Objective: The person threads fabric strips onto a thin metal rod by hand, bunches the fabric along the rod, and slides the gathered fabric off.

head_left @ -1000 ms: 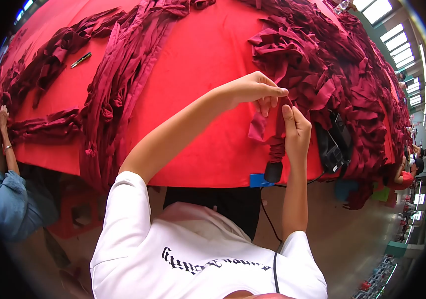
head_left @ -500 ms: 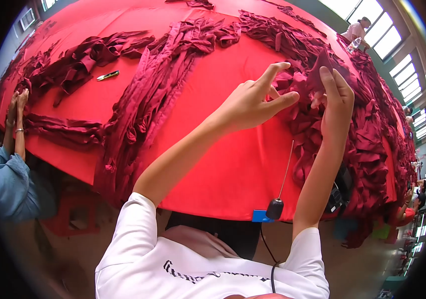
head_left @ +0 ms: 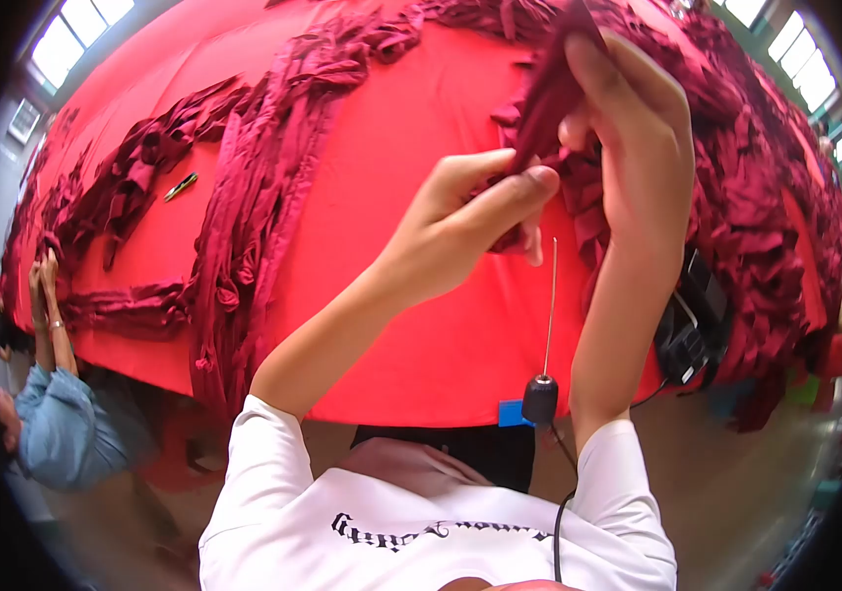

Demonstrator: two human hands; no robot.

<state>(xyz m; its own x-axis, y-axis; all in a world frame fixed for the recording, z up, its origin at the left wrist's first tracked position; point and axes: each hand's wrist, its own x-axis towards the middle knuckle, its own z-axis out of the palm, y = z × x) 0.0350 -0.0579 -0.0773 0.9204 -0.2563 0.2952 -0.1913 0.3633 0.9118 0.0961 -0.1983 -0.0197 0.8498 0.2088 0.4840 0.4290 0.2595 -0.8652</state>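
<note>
A dark red fabric piece (head_left: 551, 97) is stretched between my two hands above the red table cover. My left hand (head_left: 465, 217) pinches its lower end between thumb and fingers. The upper end is gripped by my right hand (head_left: 628, 108), thumb pressed against the cloth. Behind my right hand lies a big heap of dark red fabric pieces (head_left: 746, 227). Below the hands, a thin metal rod with a black handle (head_left: 540, 399) stands at the table's front edge, a cable running from it.
Red cloth (head_left: 391, 345) covers the table. A long bundle of dark red strips (head_left: 254, 217) crosses it on the left, near a small yellow-black cutter (head_left: 181, 187). A black device (head_left: 692, 335) sits right of my arm. Another person in a blue shirt (head_left: 76, 433) works at the left.
My left hand has gone from open to pinching the fabric piece. The piece is now held up between both hands, nearer to me, and the view has shifted.
</note>
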